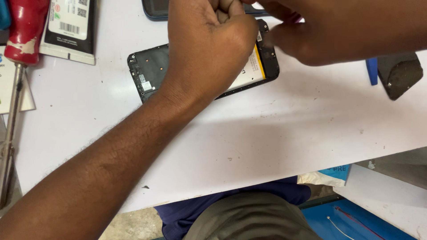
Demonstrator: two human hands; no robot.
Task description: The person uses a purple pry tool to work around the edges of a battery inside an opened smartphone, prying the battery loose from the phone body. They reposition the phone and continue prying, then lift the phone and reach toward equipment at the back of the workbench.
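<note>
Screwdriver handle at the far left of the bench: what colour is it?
Red, with a worn whitish patch; the screwdriver handle shows best in the head view, the only one.

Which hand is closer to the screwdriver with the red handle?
Left. The left hand is over the opened black phone, with the red-handled screwdriver off to its left. The right hand is farther away, on the phone's other side.

The white scuffed bench (249,133) carries an opened black phone body with its battery showing (149,71) near the far edge, a red-handled screwdriver (20,49) at the left edge, and a black curved cover piece (400,73) at the right edge.
</note>
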